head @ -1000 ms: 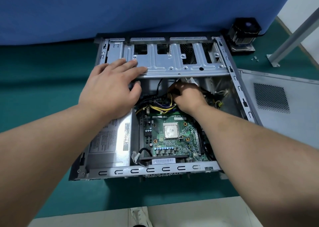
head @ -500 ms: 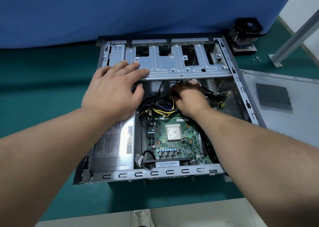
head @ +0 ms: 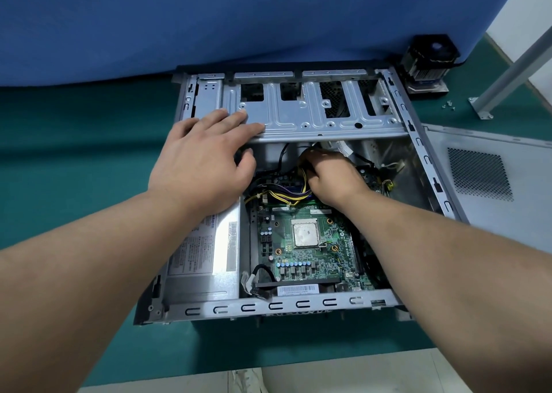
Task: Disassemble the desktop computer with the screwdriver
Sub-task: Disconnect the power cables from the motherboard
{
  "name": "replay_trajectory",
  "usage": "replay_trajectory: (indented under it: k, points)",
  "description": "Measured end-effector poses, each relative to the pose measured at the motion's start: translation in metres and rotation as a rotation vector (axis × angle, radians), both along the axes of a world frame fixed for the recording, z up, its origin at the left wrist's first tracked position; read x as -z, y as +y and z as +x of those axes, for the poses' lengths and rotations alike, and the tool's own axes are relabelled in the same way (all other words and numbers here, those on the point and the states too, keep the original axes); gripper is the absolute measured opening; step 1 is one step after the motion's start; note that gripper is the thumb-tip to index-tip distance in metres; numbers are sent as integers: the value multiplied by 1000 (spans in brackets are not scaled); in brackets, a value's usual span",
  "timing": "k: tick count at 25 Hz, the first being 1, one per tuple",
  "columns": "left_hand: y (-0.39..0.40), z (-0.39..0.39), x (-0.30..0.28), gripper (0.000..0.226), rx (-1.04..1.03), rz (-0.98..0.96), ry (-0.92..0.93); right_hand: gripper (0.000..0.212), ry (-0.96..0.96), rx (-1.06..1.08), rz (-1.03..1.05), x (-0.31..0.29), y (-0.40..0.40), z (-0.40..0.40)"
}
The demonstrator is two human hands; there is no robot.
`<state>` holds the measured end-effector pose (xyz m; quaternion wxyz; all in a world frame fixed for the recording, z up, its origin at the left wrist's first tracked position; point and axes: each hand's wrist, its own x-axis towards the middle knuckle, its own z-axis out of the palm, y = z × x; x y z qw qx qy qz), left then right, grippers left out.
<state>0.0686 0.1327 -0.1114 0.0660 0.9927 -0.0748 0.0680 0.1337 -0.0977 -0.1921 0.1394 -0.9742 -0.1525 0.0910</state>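
An open grey computer case (head: 286, 304) lies on the green mat. Inside are a green motherboard (head: 310, 252) with a bare CPU (head: 305, 233) and a silver power supply (head: 206, 261) at the left. My left hand (head: 206, 162) rests flat with straight fingers on the metal drive cage (head: 316, 114). Deep in the case under the cage edge, my right hand (head: 331, 174) is curled around a bundle of yellow and black cables (head: 301, 189); its fingertips are hidden. No screwdriver is in view.
The removed side panel (head: 490, 183) lies to the right of the case. A black CPU cooler (head: 427, 61) stands at the back right, with loose screws (head: 448, 104) and a grey metal leg (head: 507, 73) near it. A blue wall stands behind.
The view has drifted slightly. Both hands stay where they were, the right one working a little at the cables.
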Motion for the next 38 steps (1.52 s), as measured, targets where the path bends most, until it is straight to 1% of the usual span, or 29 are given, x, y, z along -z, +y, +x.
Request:
replay_trajectory:
  k: [6,9,11,15,19,23,25,27,29,31,33,34,35,37,38]
  points:
    - [-1,-2,-2,55,-4,2,3,38,18,9,52,1,-2,2]
    - [-1,-1,-2,53,-7,0,9,32,38,105,117,2,-2,4]
    - [-1,-1,-2,52,-12,-1,8,29,47,125,133,2,-1,3]
    - [-1,-1,-1,52,-15,-2,8,39,87,90,151,-3,-3,-2]
    - [-1,-1,-1,53,-12,-9,14,41,109,68,210,-12,-7,-3]
    - [-3,-4,-4,50,-7,-32,21,47,165,164,135,-25,-20,-6]
    - [-4,-7,-8,49,51,-19,-7,51,157,172,99,-29,-24,-6]
    - [-5,-13,-10,51,164,10,-10,45,117,153,38,-28,-29,-7]
    - [-9,-21,-13,53,238,-6,36,37,95,154,3,-26,-32,-9]
    - [-21,-31,-14,50,294,-25,51,35,61,129,-59,-26,-31,-7]
    - [-41,-37,-14,47,424,32,48,35,20,51,-150,-28,-26,2]
    - [-52,-37,-15,45,493,57,103,34,14,16,-194,-28,-23,5]
    - [-64,-35,-14,42,527,73,208,32,18,-8,-237,-29,-20,7]
    - [-83,-25,-9,37,526,120,410,36,23,-16,-275,-28,-17,10]
    - [-92,-21,-4,38,518,180,492,39,13,-15,-264,-28,-18,9]
